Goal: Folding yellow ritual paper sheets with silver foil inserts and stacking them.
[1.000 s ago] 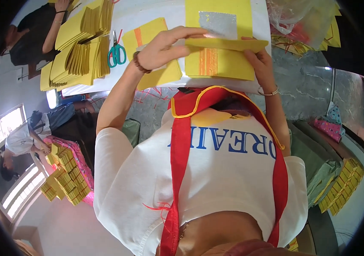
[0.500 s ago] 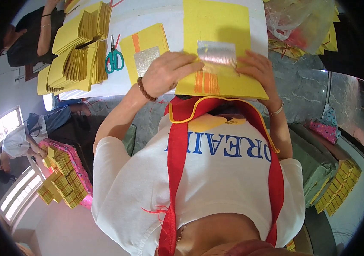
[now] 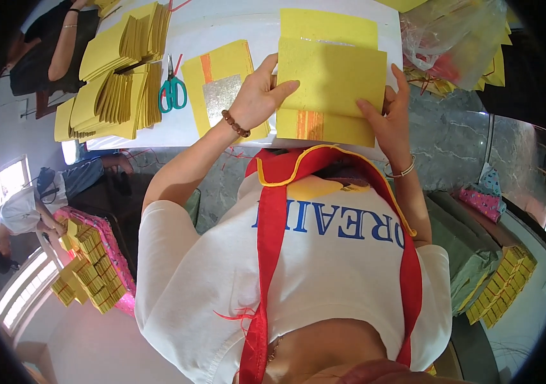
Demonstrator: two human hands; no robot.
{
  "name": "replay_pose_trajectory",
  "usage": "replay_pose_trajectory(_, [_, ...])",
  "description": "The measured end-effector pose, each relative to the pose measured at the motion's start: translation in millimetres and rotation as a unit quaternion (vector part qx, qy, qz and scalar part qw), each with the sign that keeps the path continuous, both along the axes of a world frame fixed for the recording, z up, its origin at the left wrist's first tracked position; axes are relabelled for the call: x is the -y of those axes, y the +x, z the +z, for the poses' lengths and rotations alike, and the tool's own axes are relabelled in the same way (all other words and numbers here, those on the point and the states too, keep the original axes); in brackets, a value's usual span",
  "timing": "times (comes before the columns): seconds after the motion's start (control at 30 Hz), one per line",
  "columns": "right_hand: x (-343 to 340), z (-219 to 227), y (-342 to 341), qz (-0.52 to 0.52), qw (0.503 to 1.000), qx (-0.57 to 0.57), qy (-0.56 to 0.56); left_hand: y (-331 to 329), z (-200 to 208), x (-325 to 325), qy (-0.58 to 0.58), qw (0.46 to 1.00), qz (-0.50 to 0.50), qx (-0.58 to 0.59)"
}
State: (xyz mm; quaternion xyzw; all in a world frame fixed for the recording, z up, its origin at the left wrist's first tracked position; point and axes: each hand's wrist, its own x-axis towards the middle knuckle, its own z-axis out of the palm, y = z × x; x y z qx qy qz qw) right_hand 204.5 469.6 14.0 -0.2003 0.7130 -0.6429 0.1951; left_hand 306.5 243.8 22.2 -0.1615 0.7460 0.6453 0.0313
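Note:
A stack of yellow paper [image 3: 334, 77] is folded over on itself in front of me, its lower flap marked by an orange stripe. At its left edge my left hand [image 3: 263, 96] is closed, thumb on top and fingers behind the paper. My right hand [image 3: 388, 112] grips the right edge, its thumb on the front and its index finger extended upward. A thin line of silver foil shows at the upper fold; the rest of the foil is hidden. Left of my left hand lies another yellow sheet [image 3: 240, 61] with a silver square [image 3: 222, 96] and an orange stripe.
Green-handled scissors [image 3: 172, 93] lie on the white table [image 3: 222, 19]. Folded yellow paper bundles [image 3: 116, 89] are piled at the left. A clear plastic bag [image 3: 452, 38] sits at the right. Two other people are to the left, one near bundled yellow packets [image 3: 94, 269].
The yellow paper, which lay flat with its silver foil showing, is now folded over it. Both my hands have shifted to gripping its side edges.

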Motion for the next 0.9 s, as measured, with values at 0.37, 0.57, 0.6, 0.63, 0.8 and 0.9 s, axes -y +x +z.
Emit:
replay_pose_trajectory(0.37, [0, -5, -8, 0.001, 0.997, -0.009, 0.082, -8, -6, 2, -0.034, 0.999, 0.016, -0.016])
replay_pose_trajectory(0.57, [3, -1, -8, -0.003, 0.996, 0.021, 0.091, -10, 3, 6, -0.028, 1.000, 0.006, 0.003])
replay_pose_trajectory(0.6, [3, -1, -9, -0.004, 0.995, 0.011, 0.103, -11, 6, 6, -0.033, 0.999, 0.006, -0.008])
replay_pose_trajectory(0.63, [3, 0, -9, -0.005, 0.993, 0.001, 0.114, -11, 10, 8, -0.034, 0.999, 0.004, -0.009])
replay_pose_trajectory(0.8, [2, -1, -11, 0.009, 0.992, -0.003, 0.122, -20, 33, 17, -0.511, 0.836, 0.012, -0.200])
replay_pose_trajectory(0.9, [2, -4, -12, 0.006, 0.993, -0.003, 0.119, -35, 40, -5, -0.496, 0.806, -0.083, -0.313])
